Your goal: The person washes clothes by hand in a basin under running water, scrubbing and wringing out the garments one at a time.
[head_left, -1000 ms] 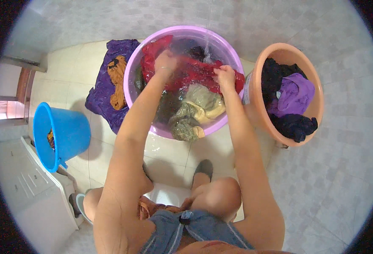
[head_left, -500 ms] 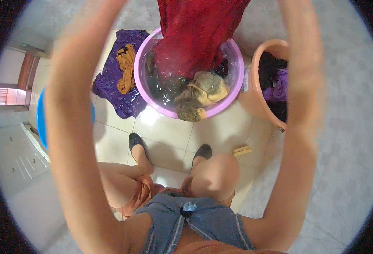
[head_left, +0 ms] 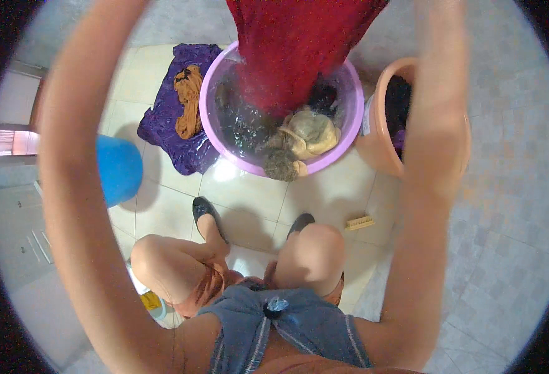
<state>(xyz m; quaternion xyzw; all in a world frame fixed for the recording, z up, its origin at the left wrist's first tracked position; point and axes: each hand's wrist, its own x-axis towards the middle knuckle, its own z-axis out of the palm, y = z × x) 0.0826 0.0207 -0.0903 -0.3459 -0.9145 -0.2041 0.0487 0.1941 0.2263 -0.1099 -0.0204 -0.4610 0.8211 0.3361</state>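
Note:
Both my forearms reach up past the top edge, so my left hand and my right hand are out of the picture. Between them a dark red wet cloth (head_left: pixel 299 43) hangs down from above, its lower end in the water of a pink-purple basin (head_left: pixel 207 121). What holds the cloth up is hidden beyond the edge. Inside the basin, a yellowish cloth (head_left: pixel 315 137) is bunched at the near right side. Next to it a dark greenish piece of cloth (head_left: pixel 281 165) drapes over the near rim.
Left of the basin, a mustard-coloured cloth (head_left: pixel 188 106) lies on a purple wet cloth (head_left: pixel 162 128) on the tiles. A blue tub (head_left: pixel 121 171) stands farther left. To the right is a peach bucket (head_left: pixel 380 134) with dark clothes. A scrubbing brush (head_left: pixel 360 222) lies near my foot.
My forearms have spread a little, the left one shifting leftward. The red cloth hangs wider at the top and its lower part has drawn narrower and come up slightly from the water.

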